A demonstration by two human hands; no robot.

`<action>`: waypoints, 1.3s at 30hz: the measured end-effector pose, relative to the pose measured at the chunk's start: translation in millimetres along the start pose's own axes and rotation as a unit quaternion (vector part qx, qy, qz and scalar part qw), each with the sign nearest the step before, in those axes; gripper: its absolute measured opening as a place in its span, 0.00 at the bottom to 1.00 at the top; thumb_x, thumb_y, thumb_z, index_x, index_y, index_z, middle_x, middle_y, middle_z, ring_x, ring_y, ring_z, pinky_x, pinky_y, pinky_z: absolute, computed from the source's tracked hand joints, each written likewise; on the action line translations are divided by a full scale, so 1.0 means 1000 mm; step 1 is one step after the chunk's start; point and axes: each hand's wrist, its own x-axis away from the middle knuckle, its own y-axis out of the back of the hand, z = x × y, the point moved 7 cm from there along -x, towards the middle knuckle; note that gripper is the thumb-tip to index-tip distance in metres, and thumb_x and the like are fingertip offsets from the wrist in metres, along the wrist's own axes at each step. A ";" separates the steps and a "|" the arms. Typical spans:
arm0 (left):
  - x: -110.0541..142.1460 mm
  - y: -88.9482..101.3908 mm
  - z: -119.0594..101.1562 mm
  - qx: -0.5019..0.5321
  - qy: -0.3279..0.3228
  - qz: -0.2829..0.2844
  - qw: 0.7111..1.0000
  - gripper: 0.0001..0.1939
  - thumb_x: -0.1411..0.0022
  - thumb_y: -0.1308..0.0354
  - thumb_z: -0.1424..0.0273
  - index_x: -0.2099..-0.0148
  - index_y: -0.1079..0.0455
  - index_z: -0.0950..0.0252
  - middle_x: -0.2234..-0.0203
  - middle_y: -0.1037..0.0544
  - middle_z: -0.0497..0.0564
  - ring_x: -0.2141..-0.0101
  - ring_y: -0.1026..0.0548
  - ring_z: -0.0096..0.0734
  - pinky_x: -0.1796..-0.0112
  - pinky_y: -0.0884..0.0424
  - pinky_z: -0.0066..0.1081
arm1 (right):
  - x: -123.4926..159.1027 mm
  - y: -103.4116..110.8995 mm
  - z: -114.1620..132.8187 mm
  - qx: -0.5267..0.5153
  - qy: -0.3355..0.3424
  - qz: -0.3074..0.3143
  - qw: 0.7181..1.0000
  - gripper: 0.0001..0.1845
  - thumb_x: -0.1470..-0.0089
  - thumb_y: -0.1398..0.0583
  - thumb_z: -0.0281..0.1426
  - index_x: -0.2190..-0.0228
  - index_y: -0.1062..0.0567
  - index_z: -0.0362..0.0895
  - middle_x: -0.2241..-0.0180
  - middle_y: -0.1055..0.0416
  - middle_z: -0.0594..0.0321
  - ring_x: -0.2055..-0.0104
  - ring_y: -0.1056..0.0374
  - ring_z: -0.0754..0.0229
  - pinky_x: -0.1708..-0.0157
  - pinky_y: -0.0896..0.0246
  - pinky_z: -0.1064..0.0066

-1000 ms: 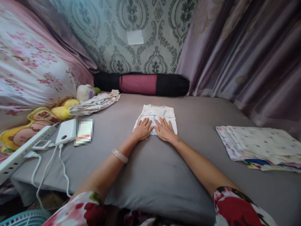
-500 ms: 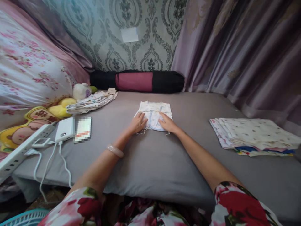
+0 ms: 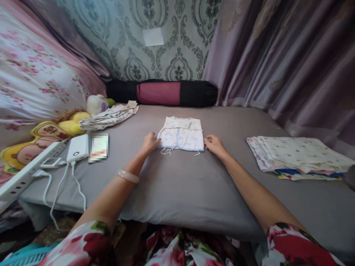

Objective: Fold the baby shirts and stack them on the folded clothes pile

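A small white baby shirt (image 3: 181,136) with blue trim lies folded on the grey sheet in front of me. Its upper part is folded across, and thin white ties trail from the lower edge. At its left side edge, my left hand (image 3: 151,142), with a pale bangle on that wrist, has its fingers closed on the cloth. On the opposite side, my right hand (image 3: 215,146) is curled, thumb and fingertips pinched at the shirt's right edge. The fingertips are small in view, and any cloth between them is partly hidden.
A stack of folded cloths (image 3: 299,153) lies at the right. More folded clothes (image 3: 111,117) sit at the back left beside plush toys (image 3: 95,104). A power strip (image 3: 33,171) and white power bank (image 3: 78,147) lie left. A black-and-maroon roll (image 3: 159,93) lines the wall.
My hands have moved apart, from on top of the shirt's front to its left and right edges. The shirt's blue-trimmed front is now uncovered. The view has shifted slightly.
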 end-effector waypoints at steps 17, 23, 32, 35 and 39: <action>0.027 0.000 -0.015 0.070 -0.196 0.091 0.974 0.26 0.52 0.46 0.75 0.48 0.32 0.67 0.70 0.29 0.47 0.70 0.32 0.29 0.66 0.33 0.29 | 0.048 -0.007 0.036 0.048 0.181 0.100 0.977 0.23 0.53 0.43 0.23 0.52 0.28 0.41 0.67 0.29 0.62 0.70 0.35 0.63 0.69 0.42 0.74; 0.012 -0.004 -0.015 -0.016 -0.257 -0.011 0.966 0.15 0.46 0.48 0.75 0.57 0.28 0.62 0.64 0.30 0.52 0.63 0.31 0.35 0.59 0.32 0.35 | 0.046 0.002 0.049 0.148 0.220 -0.012 0.964 0.11 0.45 0.44 0.28 0.63 0.23 0.46 0.63 0.30 0.58 0.62 0.34 0.58 0.64 0.42 0.72; -0.007 0.008 -0.031 -0.015 -0.290 -0.053 0.956 0.10 0.40 0.49 0.72 0.58 0.28 0.62 0.62 0.25 0.53 0.58 0.30 0.38 0.53 0.35 0.37 | 0.025 0.012 0.064 0.035 0.258 -0.078 0.962 0.12 0.40 0.48 0.31 0.61 0.25 0.45 0.59 0.25 0.56 0.55 0.31 0.54 0.53 0.40 0.66; -0.013 0.009 -0.036 -0.003 -0.286 -0.074 0.955 0.10 0.36 0.50 0.70 0.57 0.29 0.62 0.64 0.24 0.53 0.59 0.28 0.38 0.56 0.35 0.35 | 0.015 0.011 0.061 0.017 0.231 -0.089 0.969 0.14 0.39 0.49 0.32 0.56 0.26 0.46 0.57 0.25 0.56 0.54 0.30 0.54 0.53 0.39 0.66; -0.022 0.007 -0.041 0.008 -0.269 -0.113 0.957 0.09 0.34 0.51 0.69 0.56 0.30 0.63 0.62 0.23 0.54 0.59 0.27 0.37 0.57 0.36 0.34 | 0.002 0.011 0.062 -0.024 0.237 -0.124 0.963 0.16 0.38 0.51 0.32 0.54 0.27 0.44 0.54 0.25 0.54 0.51 0.31 0.54 0.50 0.40 0.65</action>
